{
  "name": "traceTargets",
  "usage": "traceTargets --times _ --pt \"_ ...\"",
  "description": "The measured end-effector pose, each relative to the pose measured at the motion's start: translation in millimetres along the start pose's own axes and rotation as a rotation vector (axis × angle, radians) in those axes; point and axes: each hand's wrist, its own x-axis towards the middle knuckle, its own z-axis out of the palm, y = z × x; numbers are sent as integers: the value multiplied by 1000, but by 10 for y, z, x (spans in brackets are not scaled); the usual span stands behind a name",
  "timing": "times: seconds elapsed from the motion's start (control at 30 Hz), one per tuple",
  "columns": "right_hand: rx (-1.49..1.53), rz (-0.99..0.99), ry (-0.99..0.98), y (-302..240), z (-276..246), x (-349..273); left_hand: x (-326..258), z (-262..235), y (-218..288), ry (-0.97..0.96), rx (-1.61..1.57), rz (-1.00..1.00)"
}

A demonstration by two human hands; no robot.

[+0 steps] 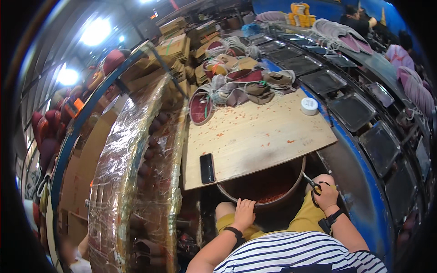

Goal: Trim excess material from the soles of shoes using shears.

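My right hand (327, 196) rests on my right knee, its fingers through the black handles of a pair of scissors (314, 184) whose blades point up and left. My left hand (245, 213) lies over my left thigh by the near rim of a round tub (298, 182); its fingers are stretched out and hold nothing. Small reddish scraps (273, 198) lie in the bottom of the tub. Above it stands a pale wooden board (255, 141), strewn with orange-red bits. A black phone (207, 168) lies at its near left corner.
Shoe uppers (246, 84) with cords are heaped at the board's far end, beside a white round container (309, 106). A plastic-wrapped rack (132, 145) stands left, metal trays (351, 111) run along the right. Cardboard stacks (175, 48) and another person (355, 19) are farther back.
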Motion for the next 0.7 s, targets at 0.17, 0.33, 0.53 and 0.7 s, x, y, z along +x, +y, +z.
traceTargets --times 0.17,0.33,0.53,0.7 --pt "-12 -19 -34 -47 -61 51 -45 158 -105 97 -50 46" --pt "-8 -5 -1 -61 -91 52 -32 198 -89 141 -21 25" --pt "6 -21 44 -80 -118 55 -25 203 -77 140 -1 15" --pt "7 31 -21 -14 -45 30 -16 176 -51 140 -4 12"
